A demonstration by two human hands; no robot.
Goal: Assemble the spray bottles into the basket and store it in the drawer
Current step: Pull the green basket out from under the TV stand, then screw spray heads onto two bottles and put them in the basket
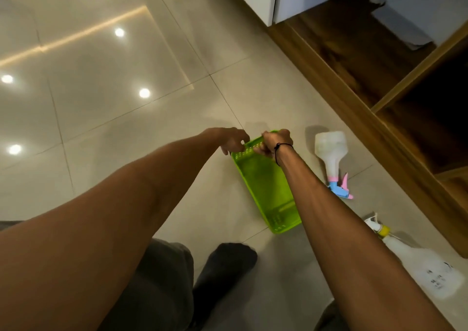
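Note:
A lime green plastic basket (263, 189) lies on the tiled floor in front of me, with nothing in it. My left hand (234, 140) grips its far left corner and my right hand (274, 143) grips its far rim. Right of the basket a white spray bottle with a pink and blue trigger (331, 158) lies on its side. A second white spray bottle with a yellow collar (415, 262) lies flat at the lower right.
A wooden cabinet (374, 82) with open low compartments runs along the right, with white doors above it. Glossy beige floor tiles (114, 102) spread to the left. My knees in dark trousers (222, 267) are at the bottom.

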